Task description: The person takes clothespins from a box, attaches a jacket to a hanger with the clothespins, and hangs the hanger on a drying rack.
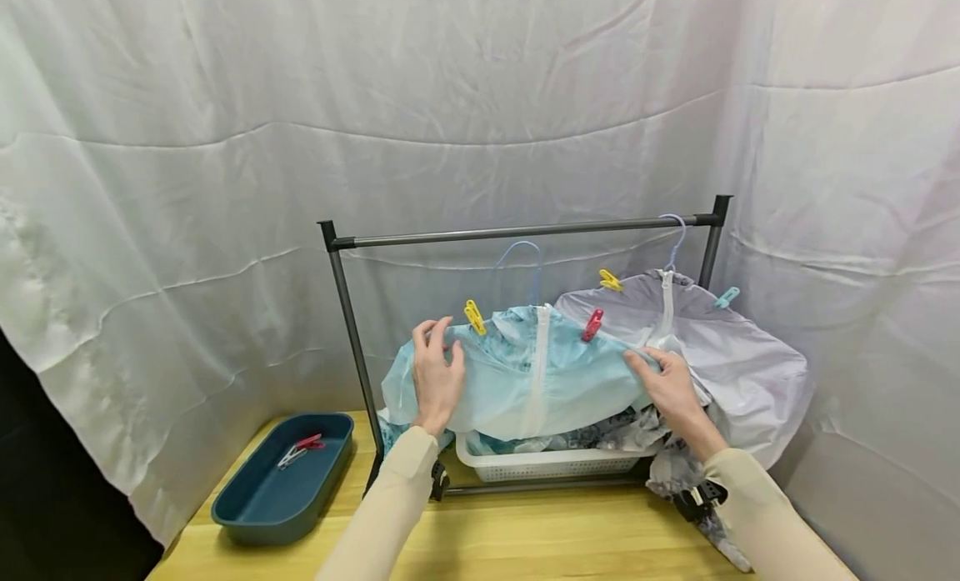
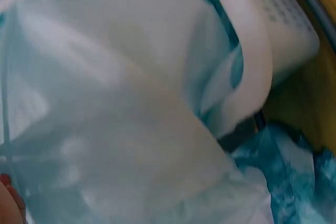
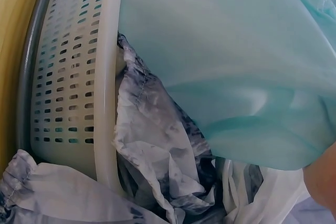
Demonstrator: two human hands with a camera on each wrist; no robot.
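White sheeting (image 1: 225, 147) is draped all round as a backdrop, and a wooden tabletop (image 1: 525, 539) is carrying a dark metal garment rack (image 1: 525, 229). A light blue jacket (image 1: 540, 381) on a blue hanger (image 1: 525, 252) is being held up just below the rail, above a white laundry basket (image 1: 547, 463) in which patterned garments (image 3: 157, 156) are lying. The jacket's left shoulder is being gripped by the left hand (image 1: 437, 373), its fingers curled over the fabric edge just beside a yellow peg (image 1: 474, 316); the right shoulder is being pinched by the right hand (image 1: 671, 383), thumb and fingers closed on the hem near a red peg (image 1: 592, 324). A grey jacket (image 1: 720, 348) is already hanging at the right end of the rail, pegged in yellow (image 1: 610, 279) and teal (image 1: 726, 297). Spare pegs (image 1: 300, 449) are lying in a teal tray (image 1: 277, 489) well to the left. In judgement, the step is done best if both shoulders are kept level while the hook is being guided onto the rail, so that the thin cloth is not dragged off its pegs, and if a gap is left beside the grey jacket. The wrist views are being filled by blurred blue fabric, so finger detail cannot be told there.
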